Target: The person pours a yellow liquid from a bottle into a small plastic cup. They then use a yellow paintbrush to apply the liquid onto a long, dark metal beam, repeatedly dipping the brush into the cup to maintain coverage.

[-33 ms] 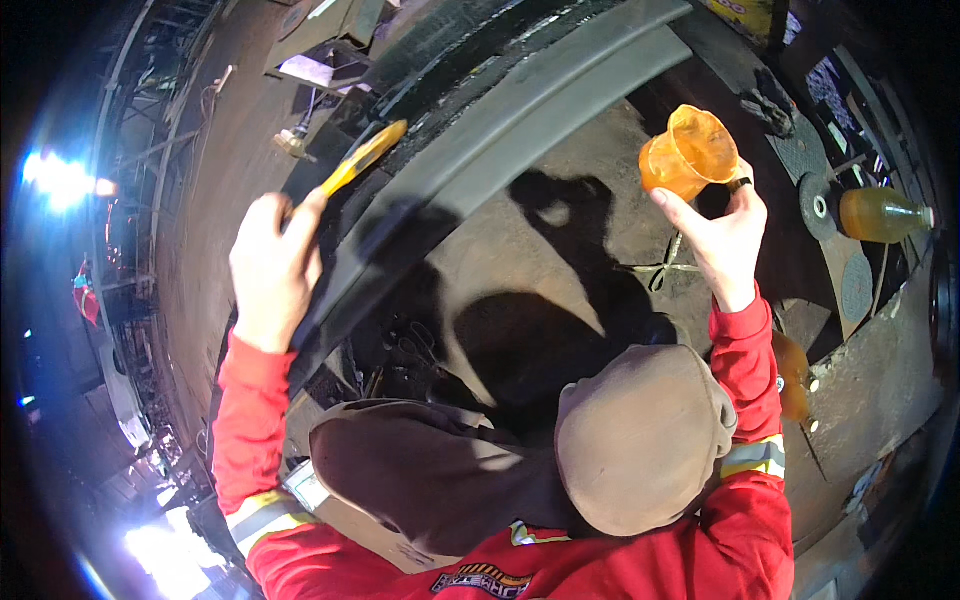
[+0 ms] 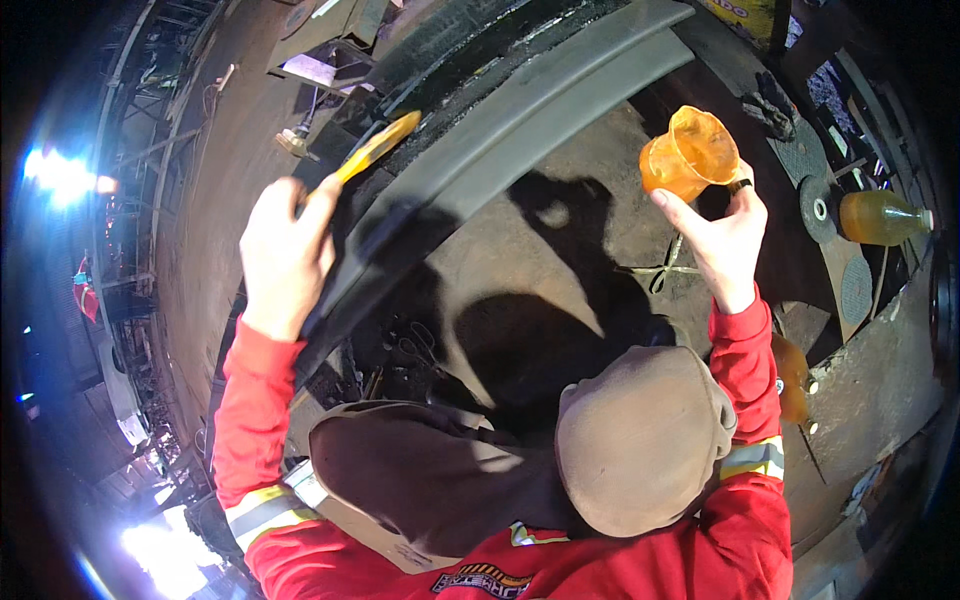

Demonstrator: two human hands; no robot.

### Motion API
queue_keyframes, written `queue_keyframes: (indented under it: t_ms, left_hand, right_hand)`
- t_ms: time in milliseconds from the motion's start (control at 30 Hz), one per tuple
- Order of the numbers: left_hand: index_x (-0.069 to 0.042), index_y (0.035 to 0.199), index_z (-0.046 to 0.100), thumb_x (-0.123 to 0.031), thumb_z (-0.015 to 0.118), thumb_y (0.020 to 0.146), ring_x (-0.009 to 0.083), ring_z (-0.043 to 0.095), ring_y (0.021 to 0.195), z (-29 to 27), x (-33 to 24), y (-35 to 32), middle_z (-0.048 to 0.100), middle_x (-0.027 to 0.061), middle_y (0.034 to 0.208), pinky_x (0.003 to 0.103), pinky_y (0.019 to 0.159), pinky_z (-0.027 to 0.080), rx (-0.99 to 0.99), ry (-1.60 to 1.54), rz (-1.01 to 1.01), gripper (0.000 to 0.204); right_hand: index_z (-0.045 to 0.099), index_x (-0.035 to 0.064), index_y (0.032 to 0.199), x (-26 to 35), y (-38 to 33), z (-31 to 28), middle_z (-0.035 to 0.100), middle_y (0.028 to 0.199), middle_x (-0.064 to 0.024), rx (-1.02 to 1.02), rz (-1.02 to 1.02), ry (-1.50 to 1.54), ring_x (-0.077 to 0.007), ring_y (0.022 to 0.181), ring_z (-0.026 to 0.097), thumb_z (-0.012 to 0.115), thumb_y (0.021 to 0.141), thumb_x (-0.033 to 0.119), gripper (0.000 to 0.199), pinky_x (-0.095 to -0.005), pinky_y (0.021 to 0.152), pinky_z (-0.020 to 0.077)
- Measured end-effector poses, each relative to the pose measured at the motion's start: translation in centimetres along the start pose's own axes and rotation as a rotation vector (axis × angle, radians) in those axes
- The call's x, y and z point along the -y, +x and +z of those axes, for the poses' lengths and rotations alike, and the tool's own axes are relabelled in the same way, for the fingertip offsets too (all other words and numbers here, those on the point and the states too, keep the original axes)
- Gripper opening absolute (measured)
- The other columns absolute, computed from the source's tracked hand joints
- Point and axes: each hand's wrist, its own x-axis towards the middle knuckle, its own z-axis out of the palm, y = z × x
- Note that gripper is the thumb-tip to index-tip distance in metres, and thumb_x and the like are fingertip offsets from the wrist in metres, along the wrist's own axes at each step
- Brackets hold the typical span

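Observation:
My left hand (image 2: 287, 250) is closed around a narrow yellow tool (image 2: 378, 148), whose flat, slightly widened end points up and to the right. The tool's exact kind is unclear. Just right of it runs a long grey ridged strip (image 2: 520, 135), laid diagonally and apart from the tool. On the right, my right hand (image 2: 722, 230) grips an orange cup (image 2: 685, 160) between thumb and fingers. The cup is tilted, its mouth toward the upper right, with orange smears on its inside. Shadows of my arms and the cup fall on the brown surface beneath.
At the right edge lies a bottle of amber liquid (image 2: 880, 218), near round abrasive discs (image 2: 856, 288). More orange bottles (image 2: 792, 375) are by my right forearm. A metal box-shaped piece (image 2: 330, 45) stands at the upper left. Bright light (image 2: 60, 180) glares at the far left.
My left hand has moved slightly right and up with the yellow tool, its tip now closer to the grey strip. My right hand and the cup have barely moved.

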Motion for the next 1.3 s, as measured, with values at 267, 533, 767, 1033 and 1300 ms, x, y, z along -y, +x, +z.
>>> queue_keyframes:
  t_ms: [267,533,767,1033,1300]
  left_hand:
    - [-0.006,0.104,0.067,-0.005,0.067,0.084,0.0296,0.059,0.074,0.1,0.6,-2.9,0.052,0.0128,0.082,0.038,0.065,0.05,0.161,-0.002,-0.197,0.02]
    - [-0.002,0.098,0.069,-0.011,0.066,0.093,0.0131,0.053,0.056,-0.1,3.4,-3.4,0.059,0.0091,0.066,0.026,0.056,0.043,-0.001,-0.393,-0.389,0.011]
    - [-0.002,0.097,0.07,-0.011,0.067,0.093,0.0092,0.051,0.056,0.5,3.8,-5.7,0.062,0.0061,0.069,0.025,0.054,0.042,-0.02,-0.409,-0.428,0.01]
    - [-0.005,0.096,0.07,-0.012,0.07,0.091,0.0148,0.057,0.053,1.2,2.1,-4.0,0.066,0.0101,0.073,0.027,0.053,0.045,-0.128,-0.332,-0.38,0.009]
    - [0.001,0.102,0.07,-0.008,0.066,0.094,0.01,0.06,0.077,-2.1,0.8,-6.5,0.069,0.0087,0.087,0.024,0.072,0.048,-0.218,-0.399,-0.601,0.013]
  right_hand:
    - [0.066,-0.0006,0.11,0.6,-0.8,0.3,0.058,0.118,-0.0118,0.025,-0.016,-0.011,-0.0225,0.114,0.056,0.093,0.062,0.023,0.06,-0.0353,0.101,0.0425]
    - [0.066,-0.0001,0.109,1.6,-0.3,1.6,0.059,0.118,-0.0111,0.048,-0.14,-0.034,-0.0213,0.109,0.058,0.093,0.062,0.023,0.058,-0.0347,0.098,0.0442]
    - [0.065,0.0005,0.11,2.2,-0.5,2.3,0.059,0.116,-0.0097,0.072,-0.121,0.007,-0.0198,0.107,0.059,0.094,0.061,0.021,0.06,-0.0333,0.096,0.0449]
    - [0.065,-0.0013,0.108,2.5,-0.3,3.2,0.059,0.116,-0.0104,0.109,-0.162,-0.011,-0.0209,0.107,0.059,0.094,0.061,0.021,0.059,-0.0345,0.097,0.0446]
    - [0.063,-0.0008,0.104,2.2,-0.1,2.8,0.058,0.114,-0.0113,0.095,-0.123,-0.027,-0.0222,0.107,0.058,0.095,0.059,0.022,0.06,-0.0358,0.096,0.0451]
